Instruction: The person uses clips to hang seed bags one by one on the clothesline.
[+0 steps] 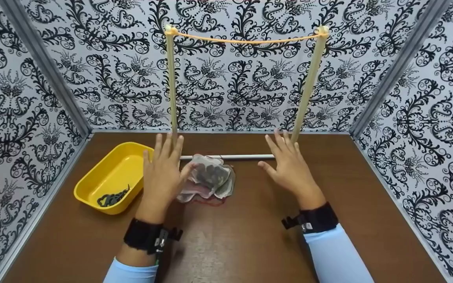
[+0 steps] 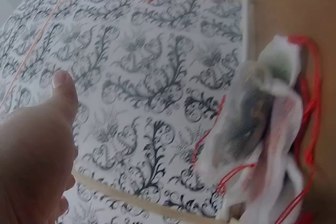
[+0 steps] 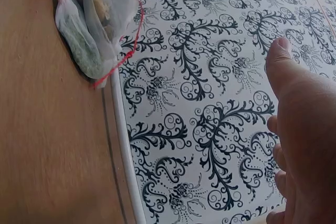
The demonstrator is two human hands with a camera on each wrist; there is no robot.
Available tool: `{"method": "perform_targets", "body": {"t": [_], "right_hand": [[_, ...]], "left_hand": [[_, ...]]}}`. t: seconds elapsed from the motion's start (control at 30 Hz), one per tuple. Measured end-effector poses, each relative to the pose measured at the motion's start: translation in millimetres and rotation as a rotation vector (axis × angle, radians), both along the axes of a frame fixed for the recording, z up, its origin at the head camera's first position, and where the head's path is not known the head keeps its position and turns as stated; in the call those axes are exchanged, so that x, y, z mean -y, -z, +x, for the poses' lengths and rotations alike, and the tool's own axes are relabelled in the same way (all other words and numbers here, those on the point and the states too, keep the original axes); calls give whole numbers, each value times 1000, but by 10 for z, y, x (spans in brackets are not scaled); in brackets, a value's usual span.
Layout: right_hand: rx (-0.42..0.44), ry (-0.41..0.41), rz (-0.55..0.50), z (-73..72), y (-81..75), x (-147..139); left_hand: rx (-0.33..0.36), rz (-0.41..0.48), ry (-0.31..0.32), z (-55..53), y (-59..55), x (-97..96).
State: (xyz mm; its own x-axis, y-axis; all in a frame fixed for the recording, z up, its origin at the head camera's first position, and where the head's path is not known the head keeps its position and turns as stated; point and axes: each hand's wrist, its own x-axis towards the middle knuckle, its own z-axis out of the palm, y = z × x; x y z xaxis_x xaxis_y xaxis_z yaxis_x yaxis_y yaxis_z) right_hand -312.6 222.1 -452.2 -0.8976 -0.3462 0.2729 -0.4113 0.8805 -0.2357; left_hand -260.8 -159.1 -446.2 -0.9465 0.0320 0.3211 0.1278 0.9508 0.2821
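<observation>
My left hand (image 1: 163, 173) is raised over the table with fingers straight and thumb out, holding nothing. In the head view its thumb overlaps a pile of white mesh pouches (image 1: 210, 177) with red strings. Their contents look dark, green and pinkish through the mesh (image 2: 247, 119). My right hand (image 1: 289, 165) is likewise held up, fingers straight and spread, to the right of the pouches and apart from them. In the right wrist view, a greenish pouch (image 3: 79, 40) tied with red string lies on the table, away from the right thumb.
A yellow tray (image 1: 112, 165) at the left holds dark green S-shaped hooks (image 1: 113, 197). Behind the hands, two wooden posts (image 1: 309, 86) carry an orange cord (image 1: 246, 41) between their tops. A white rod (image 1: 246, 157) runs low between them. Patterned walls enclose the brown table (image 1: 242, 243).
</observation>
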Motion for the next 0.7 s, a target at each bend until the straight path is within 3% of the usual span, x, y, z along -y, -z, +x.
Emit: {"method": "perform_targets", "body": {"t": [0.13,0.3,0.53,0.7], "right_hand": [[-9,-22,9,9,29,47],[-21,-43,23,5,50,90],[13,-13,16,17,65,-40],[105,66,23,51,97,-319]], "left_hand": [[27,21,-44,14,-15,245],[90,-4,-100,51,-83,714],[292,22,-139,15,-97,1354],[443,-24,-130,-55,-26,1544]]}}
